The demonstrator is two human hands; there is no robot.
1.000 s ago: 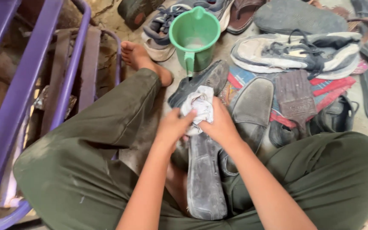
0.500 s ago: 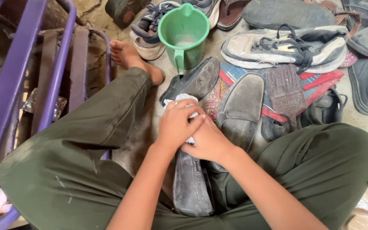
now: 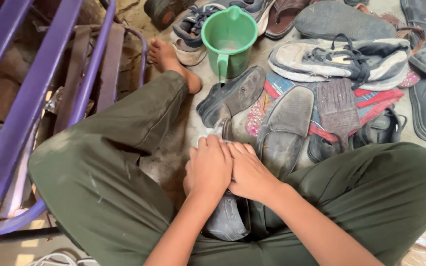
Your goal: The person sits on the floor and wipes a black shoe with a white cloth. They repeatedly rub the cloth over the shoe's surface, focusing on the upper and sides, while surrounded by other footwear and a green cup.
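Both hands press down side by side between the person's crossed legs: the left hand (image 3: 208,167) lies flat with its fingers curled forward over a pale scrap of cloth (image 3: 207,139), of which only a sliver shows past the fingertips, and the right hand (image 3: 250,172) is laid against it, knuckles touching, so the grip is closed down on the cloth and on the worn grey leather shoe (image 3: 228,219) beneath; how tightly the fingers clasp underneath cannot be told. The shoe lies lengthwise in the lap, its heel end showing below the wrists and its front hidden under the hands. Its visible leather looks dull and scuffed, so the rubbing appears to be in its early or middle part, with most of the surface yet unpolished, though the covered front cannot be judged. Just beyond the grip stands a second grey slip-on shoe (image 3: 284,125) with a dusty toe, and beside that a dark-bristled wooden brush (image 3: 337,108) rests on a striped red and blue cloth (image 3: 375,101). A black shoe (image 3: 232,96) lies on its side ahead of the left hand. Further out sits a green plastic jug (image 3: 229,37) with a handle; its inside looks pale and nearly empty, perhaps some water at the bottom. A dirty white laced sneaker (image 3: 341,59) lies further right on the floor.
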